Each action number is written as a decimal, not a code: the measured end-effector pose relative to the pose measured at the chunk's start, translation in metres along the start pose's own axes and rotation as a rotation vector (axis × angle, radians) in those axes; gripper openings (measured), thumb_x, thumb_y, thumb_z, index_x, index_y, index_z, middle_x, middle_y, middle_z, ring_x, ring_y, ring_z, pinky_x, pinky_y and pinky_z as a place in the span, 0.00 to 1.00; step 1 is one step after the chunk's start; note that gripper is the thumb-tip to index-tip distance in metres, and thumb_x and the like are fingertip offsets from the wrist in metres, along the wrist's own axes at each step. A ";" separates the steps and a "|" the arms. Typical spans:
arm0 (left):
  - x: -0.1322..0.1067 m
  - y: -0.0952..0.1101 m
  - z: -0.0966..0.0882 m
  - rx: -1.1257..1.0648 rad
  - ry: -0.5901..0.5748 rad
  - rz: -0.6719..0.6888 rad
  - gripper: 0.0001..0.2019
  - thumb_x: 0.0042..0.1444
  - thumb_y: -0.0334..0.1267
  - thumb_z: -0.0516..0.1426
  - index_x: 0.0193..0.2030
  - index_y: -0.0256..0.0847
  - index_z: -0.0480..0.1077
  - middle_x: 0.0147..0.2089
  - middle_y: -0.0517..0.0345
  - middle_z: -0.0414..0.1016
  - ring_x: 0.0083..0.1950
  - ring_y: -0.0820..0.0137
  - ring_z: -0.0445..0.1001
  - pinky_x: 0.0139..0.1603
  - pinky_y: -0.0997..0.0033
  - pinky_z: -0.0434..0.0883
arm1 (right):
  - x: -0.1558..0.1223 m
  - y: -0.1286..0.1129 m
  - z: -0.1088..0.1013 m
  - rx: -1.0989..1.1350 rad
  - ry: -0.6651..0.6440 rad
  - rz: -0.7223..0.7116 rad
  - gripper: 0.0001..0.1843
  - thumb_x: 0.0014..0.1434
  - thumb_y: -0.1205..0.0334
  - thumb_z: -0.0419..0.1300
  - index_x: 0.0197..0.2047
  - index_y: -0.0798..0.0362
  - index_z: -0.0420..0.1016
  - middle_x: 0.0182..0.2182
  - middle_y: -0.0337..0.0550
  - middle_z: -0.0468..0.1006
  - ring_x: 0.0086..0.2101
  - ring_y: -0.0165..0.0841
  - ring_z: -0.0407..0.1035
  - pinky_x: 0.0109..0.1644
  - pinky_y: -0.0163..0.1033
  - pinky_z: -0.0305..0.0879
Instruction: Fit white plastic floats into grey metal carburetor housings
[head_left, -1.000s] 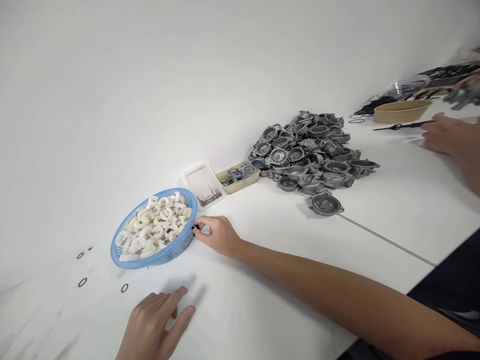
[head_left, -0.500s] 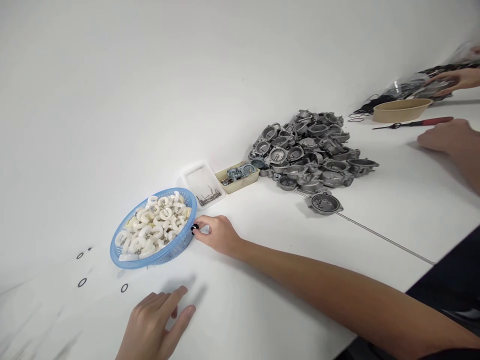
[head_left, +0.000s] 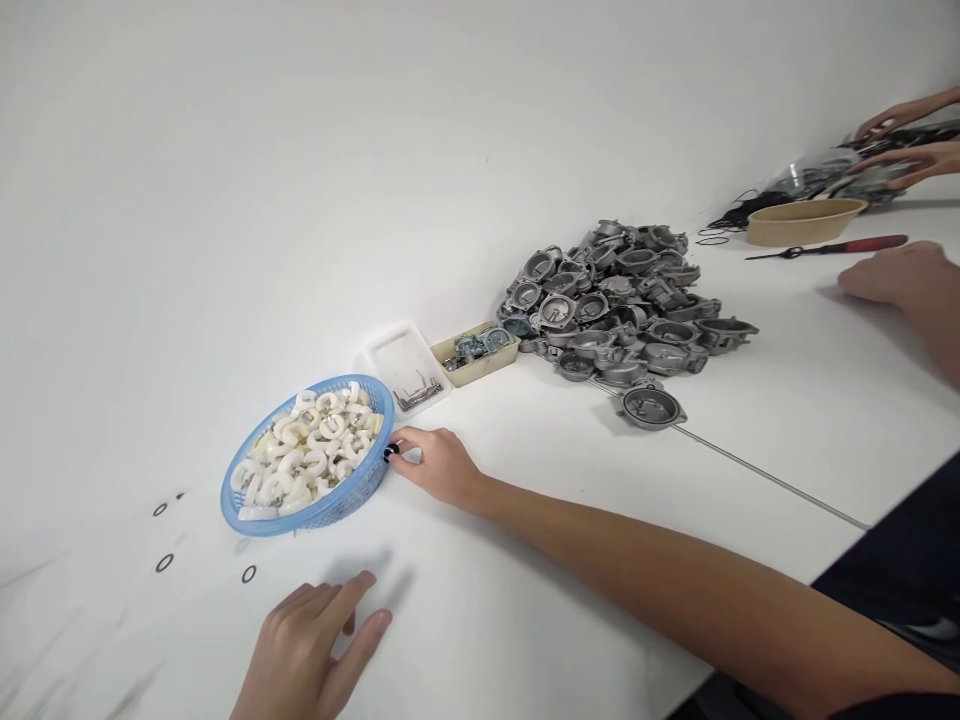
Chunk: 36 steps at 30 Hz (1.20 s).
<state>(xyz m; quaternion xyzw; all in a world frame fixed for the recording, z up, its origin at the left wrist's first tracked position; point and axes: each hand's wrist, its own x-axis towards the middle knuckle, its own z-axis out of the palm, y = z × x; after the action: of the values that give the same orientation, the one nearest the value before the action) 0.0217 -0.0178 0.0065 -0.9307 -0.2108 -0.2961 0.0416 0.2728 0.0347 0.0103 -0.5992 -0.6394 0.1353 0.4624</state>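
Observation:
My right hand (head_left: pixel 436 465) pinches a small black round piece (head_left: pixel 391 453) between thumb and fingertips, right beside the blue basket (head_left: pixel 231 508); whether it touches the rim I cannot tell. White curved plastic floats (head_left: pixel 300 450) fill that basket. In front of it, my left hand (head_left: pixel 315 640) rests low over the white table with thumb and forefinger apart, holding nothing. Thin black rings (head_left: pixel 249 574) lie on the tabletop left of this hand.
Behind the basket sit a white tray (head_left: pixel 401 360) with thin metal pins and a cream box (head_left: pixel 484 371) of metal parts. Grey metal bowls (head_left: pixel 607 300) form a pile at centre right, one bowl (head_left: pixel 651 407) apart. A screwdriver (head_left: pixel 847 246), a tan container (head_left: pixel 806 222) and co-workers' hands (head_left: pixel 907 280) are farther right.
My hands stay nearly where they were, the right still pinching the black piece. At the far right, another co-worker's hand has come into view.

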 end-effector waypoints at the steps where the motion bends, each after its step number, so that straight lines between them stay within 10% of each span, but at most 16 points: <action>1: 0.002 0.001 -0.002 0.004 -0.004 0.006 0.14 0.71 0.46 0.51 0.48 0.41 0.72 0.22 0.65 0.71 0.19 0.73 0.71 0.17 0.77 0.67 | 0.000 0.000 0.000 -0.005 -0.004 0.000 0.12 0.59 0.60 0.64 0.46 0.42 0.82 0.38 0.32 0.85 0.30 0.33 0.77 0.40 0.37 0.66; 36: 0.001 0.001 -0.002 -0.014 -0.012 -0.020 0.14 0.70 0.46 0.51 0.49 0.41 0.73 0.23 0.64 0.72 0.20 0.73 0.71 0.16 0.78 0.68 | 0.002 0.004 -0.002 -0.005 -0.010 -0.007 0.15 0.62 0.60 0.61 0.51 0.43 0.81 0.43 0.35 0.85 0.33 0.33 0.77 0.43 0.37 0.67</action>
<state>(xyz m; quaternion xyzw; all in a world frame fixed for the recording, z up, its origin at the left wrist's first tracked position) 0.0218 -0.0193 0.0085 -0.9305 -0.2182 -0.2924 0.0309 0.2771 0.0370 0.0091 -0.5973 -0.6444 0.1350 0.4580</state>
